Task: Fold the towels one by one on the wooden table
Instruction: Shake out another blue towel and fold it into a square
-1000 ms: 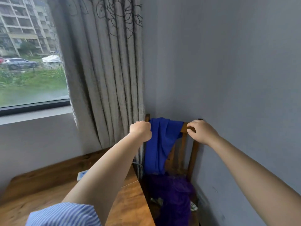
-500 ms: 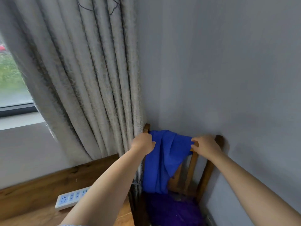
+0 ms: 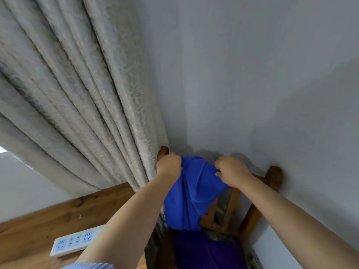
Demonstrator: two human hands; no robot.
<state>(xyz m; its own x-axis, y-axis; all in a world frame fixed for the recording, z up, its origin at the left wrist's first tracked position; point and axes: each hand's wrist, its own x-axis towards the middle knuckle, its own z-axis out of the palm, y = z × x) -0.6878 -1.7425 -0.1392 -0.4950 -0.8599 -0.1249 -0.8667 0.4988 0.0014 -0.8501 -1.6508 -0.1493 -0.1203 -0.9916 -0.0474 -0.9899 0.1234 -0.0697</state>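
Nearest the camera, one striped sleeve cuff (image 3: 91,265) is seen at the lower edge. One white power strip (image 3: 76,242) lies on the wooden worktop (image 3: 38,222), clear of the chair, so the folding surface is presumably left free. One purple towel (image 3: 206,251) lies on the seat of the wooden chair (image 3: 274,177), probably awaiting its turn. One blue towel (image 3: 192,193) is draped over the chair's top rail. Its upper edge is gripped at two separate points so that it can be lifted spread out rather than bunched. The left hand (image 3: 168,165) is closed into a fist on the towel's left edge. The right hand (image 3: 231,169) is closed, fingers curled into the cloth on the right. One grey curtain (image 3: 81,98) hangs beyond, touching the chair's left post.
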